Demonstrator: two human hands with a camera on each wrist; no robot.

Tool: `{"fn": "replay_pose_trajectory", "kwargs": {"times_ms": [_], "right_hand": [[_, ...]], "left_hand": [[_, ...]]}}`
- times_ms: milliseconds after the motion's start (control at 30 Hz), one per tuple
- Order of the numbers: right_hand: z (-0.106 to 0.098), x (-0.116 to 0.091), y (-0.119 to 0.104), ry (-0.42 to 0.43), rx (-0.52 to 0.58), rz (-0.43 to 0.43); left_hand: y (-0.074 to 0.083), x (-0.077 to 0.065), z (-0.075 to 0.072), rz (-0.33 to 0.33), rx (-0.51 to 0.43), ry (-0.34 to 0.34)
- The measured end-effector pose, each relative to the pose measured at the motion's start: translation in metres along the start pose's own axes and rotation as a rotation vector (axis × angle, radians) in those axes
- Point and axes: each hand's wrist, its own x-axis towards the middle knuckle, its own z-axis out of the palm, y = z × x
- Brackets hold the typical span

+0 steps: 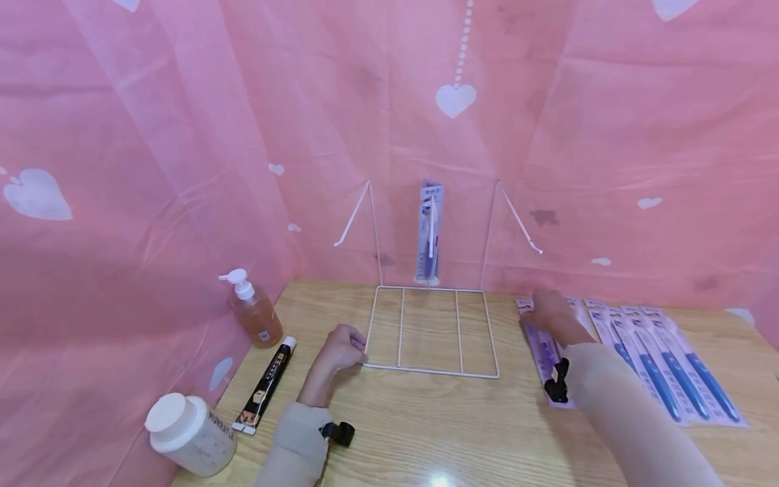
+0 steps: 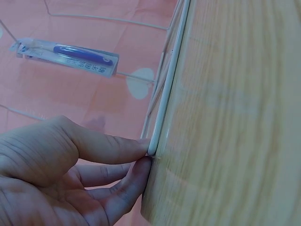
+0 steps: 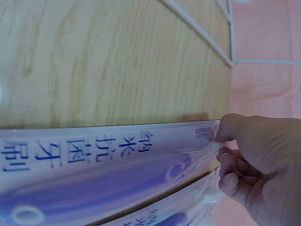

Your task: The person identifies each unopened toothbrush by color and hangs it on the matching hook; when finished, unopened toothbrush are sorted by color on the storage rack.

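A white wire display rack stands on the table, with three prongs at its upright back. My left hand pinches its front left corner between thumb and fingers; the left wrist view shows the wire at the fingertips. On the middle prong hangs a packaged toothbrush with a purple handle. To the rack's right, my right hand is at the far end of the purple packaged toothbrushes. In the right wrist view, its thumb and fingers pinch the end of one packaged toothbrush, which lies on the table.
Blue packaged toothbrushes lie in a row at the right. Along the left side are a pump bottle, a black toothpaste tube and a white jar. Pink cloth hangs behind and at the left.
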Motion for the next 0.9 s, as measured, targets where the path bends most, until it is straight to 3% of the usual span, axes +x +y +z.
{"fn": "replay_pose_trajectory", "kwargs": {"times_ms": [400, 600, 900], "right_hand": [[-0.022, 0.001, -0.008, 0.075, 0.052, -0.014], [-0.037, -0.002, -0.016, 0.158, 0.052, -0.089], [-0.054, -0.012, -0.044, 0.213, 0.034, -0.181]], "left_hand": [[0.003, 0.0, -0.001, 0.003, -0.002, -0.003], [0.002, 0.0, -0.001, 0.006, 0.0, 0.005], [0.001, -0.001, 0.0, 0.01, 0.009, 0.008]]}}
